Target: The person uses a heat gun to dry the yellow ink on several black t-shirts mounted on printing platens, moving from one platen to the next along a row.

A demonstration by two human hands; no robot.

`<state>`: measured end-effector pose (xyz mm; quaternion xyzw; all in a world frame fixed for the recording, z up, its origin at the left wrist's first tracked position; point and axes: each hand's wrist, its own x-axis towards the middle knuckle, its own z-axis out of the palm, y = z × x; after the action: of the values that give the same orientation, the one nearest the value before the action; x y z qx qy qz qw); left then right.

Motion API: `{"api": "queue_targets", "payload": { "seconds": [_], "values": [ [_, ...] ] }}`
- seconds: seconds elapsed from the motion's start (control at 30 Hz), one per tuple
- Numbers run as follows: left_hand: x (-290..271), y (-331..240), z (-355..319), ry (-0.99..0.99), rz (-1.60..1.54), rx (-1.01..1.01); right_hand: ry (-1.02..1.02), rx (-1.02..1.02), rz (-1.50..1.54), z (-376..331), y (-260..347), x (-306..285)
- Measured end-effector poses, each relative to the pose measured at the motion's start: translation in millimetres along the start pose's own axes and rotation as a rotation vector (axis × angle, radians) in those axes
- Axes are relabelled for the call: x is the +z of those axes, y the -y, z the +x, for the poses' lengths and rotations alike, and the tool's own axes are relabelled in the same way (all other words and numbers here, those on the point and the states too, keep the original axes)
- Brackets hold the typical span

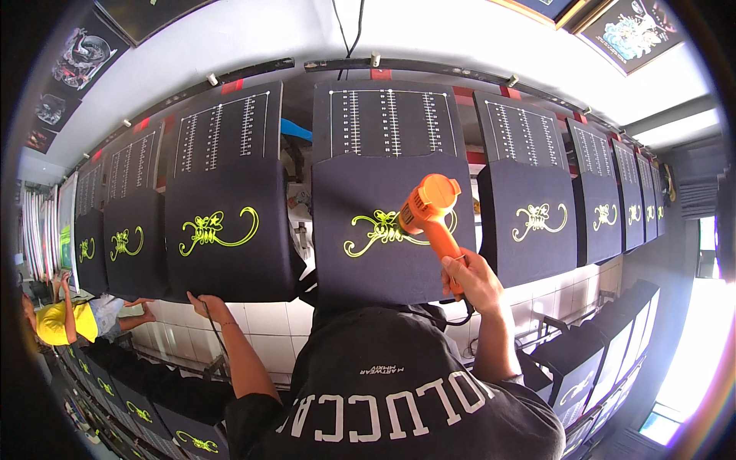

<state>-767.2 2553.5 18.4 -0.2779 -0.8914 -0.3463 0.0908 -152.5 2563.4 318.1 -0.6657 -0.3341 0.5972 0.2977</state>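
My right hand (474,282) is wrapped round the handle of an orange heat gun (435,205). Its nozzle points down close over a neon yellow-green curled print (376,231) on a black T-shirt (387,276), hiding part of the design. This shirt is stretched over a dark board (410,126) with white ruler marks. At the near edge of the neighbouring shirt (222,268) on the left is my left hand (208,307), its fingers bent. A thin dark cord (217,333) runs down beside that wrist; whether the fingers grip it or the shirt is unclear.
More boards with printed black shirts line up to the left and right (537,222). Behind me stands another row of shirt boards (590,353). A person in a yellow top (69,322) is at the far left. A metal rail (429,64) runs behind the boards.
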Motion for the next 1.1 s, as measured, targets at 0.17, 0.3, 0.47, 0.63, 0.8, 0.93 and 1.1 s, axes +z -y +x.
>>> {"api": "queue_targets", "payload": {
  "seconds": [0.17,0.3,0.47,0.63,0.8,0.93,1.1],
  "values": [
    [-25.4,-15.0,17.9,0.168,0.101,-0.305,-0.164,0.003,-0.033,0.2,2.6,7.9],
    [-34.0,11.3,46.7,0.152,0.071,-0.241,-0.115,0.033,0.034,-0.2,0.0,3.5],
    [-34.3,14.4,99.6,0.03,-0.14,-0.278,-0.206,-0.023,-0.027,7.1,5.6,27.2],
    [-14.9,12.6,130.7,-0.047,-0.395,-0.289,-0.141,-0.046,0.04,9.4,7.7,28.4],
    [4.2,-18.2,115.9,0.048,-0.032,-0.048,-0.301,-0.039,-0.129,13.1,8.1,48.9],
    [8.1,-22.6,113.3,0.097,0.112,-0.038,-0.166,-0.053,-0.1,13.5,4.3,49.0],
    [11.3,-27.3,110.3,0.064,0.126,-0.067,-0.086,-0.071,-0.06,15.5,13.2,68.1]
  ]
}}
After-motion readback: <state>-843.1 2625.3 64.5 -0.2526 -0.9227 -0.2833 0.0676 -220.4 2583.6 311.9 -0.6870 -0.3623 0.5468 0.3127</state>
